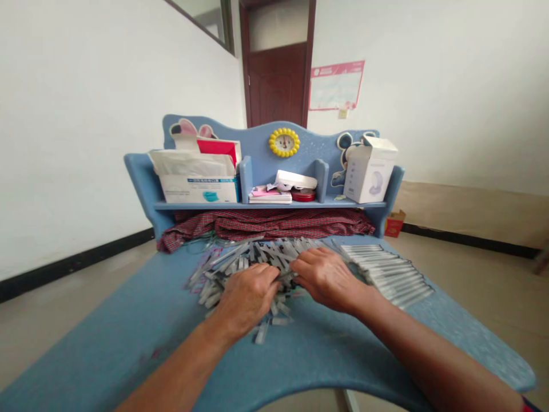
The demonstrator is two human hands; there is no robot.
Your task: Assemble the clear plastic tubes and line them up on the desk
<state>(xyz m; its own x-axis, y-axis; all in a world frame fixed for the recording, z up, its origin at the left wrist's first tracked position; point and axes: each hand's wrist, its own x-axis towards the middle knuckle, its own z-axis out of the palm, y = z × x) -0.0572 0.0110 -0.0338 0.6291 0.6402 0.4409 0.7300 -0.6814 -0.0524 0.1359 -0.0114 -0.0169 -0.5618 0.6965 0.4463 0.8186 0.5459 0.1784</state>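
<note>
A loose pile of small clear and grey plastic pieces, some with dark parts, lies on the blue desk. My left hand is over the front of this pile, fingers curled and pressed together. Close beside it on the right, my right hand has its fingers bent into a pinch. The fingertips of both hands point toward each other, and a thin greyish piece seems to show between them, too blurred to name. To the right of my right hand lies a neat row of slim, clear pen-like sticks, side by side.
At the back, a blue shelf bears a mask box, a yellow flower-shaped clock, papers, a red round tin and a white carton. Red checked cloth is bunched beneath it. The desk's front edge curves inward.
</note>
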